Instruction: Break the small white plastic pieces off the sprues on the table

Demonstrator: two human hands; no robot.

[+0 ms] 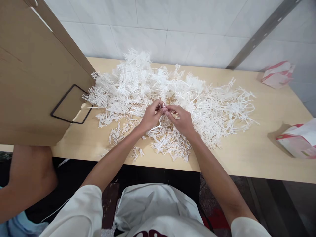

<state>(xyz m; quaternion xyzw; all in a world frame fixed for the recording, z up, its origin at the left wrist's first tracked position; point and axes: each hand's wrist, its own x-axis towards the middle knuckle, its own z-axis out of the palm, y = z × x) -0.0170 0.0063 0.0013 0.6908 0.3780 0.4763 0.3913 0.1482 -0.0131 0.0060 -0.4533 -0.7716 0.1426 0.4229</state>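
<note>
Between pinching fingertips (165,111): white plastic strip (158,125)

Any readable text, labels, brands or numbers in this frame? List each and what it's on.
No text can be read.
Shirt: dark red print at the bottom edge, cut off, unreadable.
Near red-and-white bag: small marking, too blurred to read.
Far red-and-white bag: no legible print.
Cardboard panel: only a black outlined rectangle, no words.
White plastic pieces in the left hand and right hand: no markings.
</note>
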